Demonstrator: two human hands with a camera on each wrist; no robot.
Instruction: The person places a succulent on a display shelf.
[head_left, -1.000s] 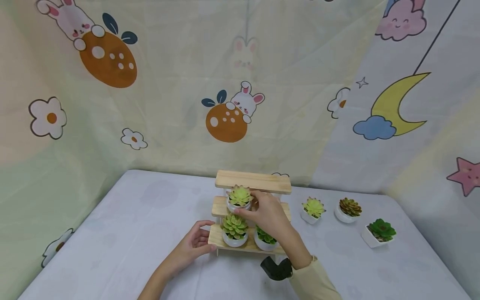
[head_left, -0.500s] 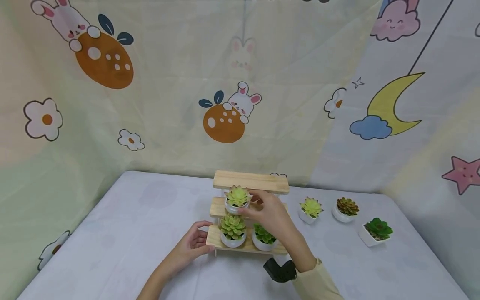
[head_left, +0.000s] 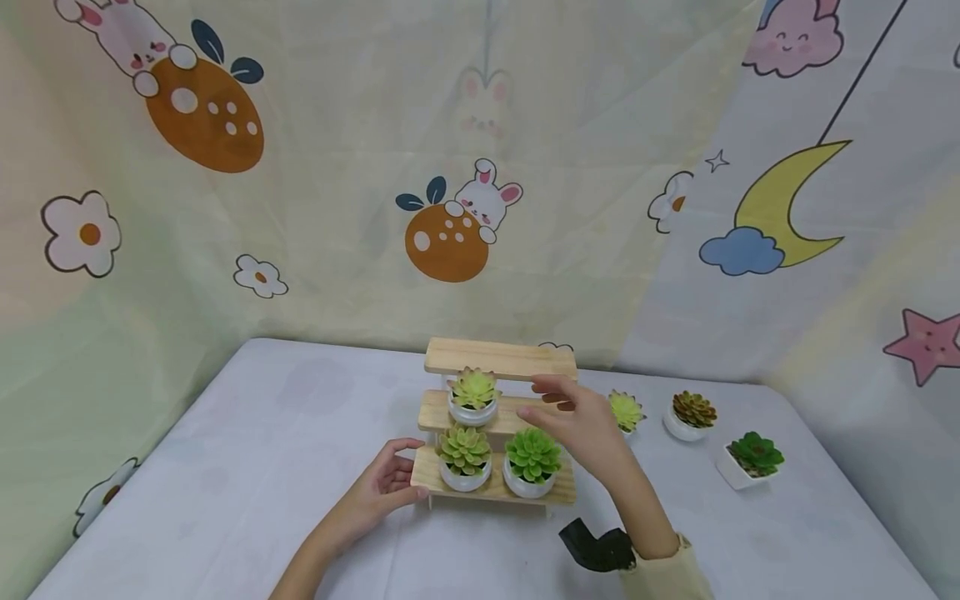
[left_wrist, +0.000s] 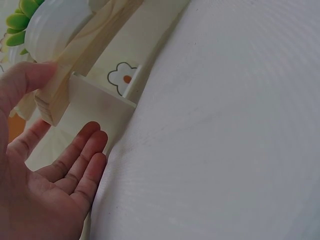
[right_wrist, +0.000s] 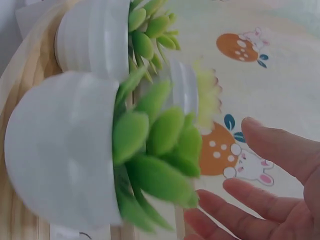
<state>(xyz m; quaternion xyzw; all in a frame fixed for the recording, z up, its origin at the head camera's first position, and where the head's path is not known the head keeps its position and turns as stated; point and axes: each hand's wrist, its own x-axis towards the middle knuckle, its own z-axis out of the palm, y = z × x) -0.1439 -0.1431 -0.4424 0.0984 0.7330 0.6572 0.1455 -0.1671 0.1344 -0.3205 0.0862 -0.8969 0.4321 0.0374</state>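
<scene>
A three-step wooden display stand stands mid-table. My left hand holds the left end of its lowest board, thumb at the front corner in the left wrist view and the other fingers spread below. A potted succulent with pale, pink-tipped leaves sits at the left of the middle step. Below it on the lowest step are a yellow-green succulent and a bright green succulent, both in round white pots. My right hand, fingers relaxed with nothing between them, hovers by the middle step's right end.
Right of the stand are a pale green succulent, partly behind my right hand, a brown-green one in a round pot and a dark green one in a square pot. A patterned cloth wall rises behind the table.
My right hand has let go of the pale succulent on the middle step and moved right, uncovering the bright green one. The left hand stays at the stand's end.
</scene>
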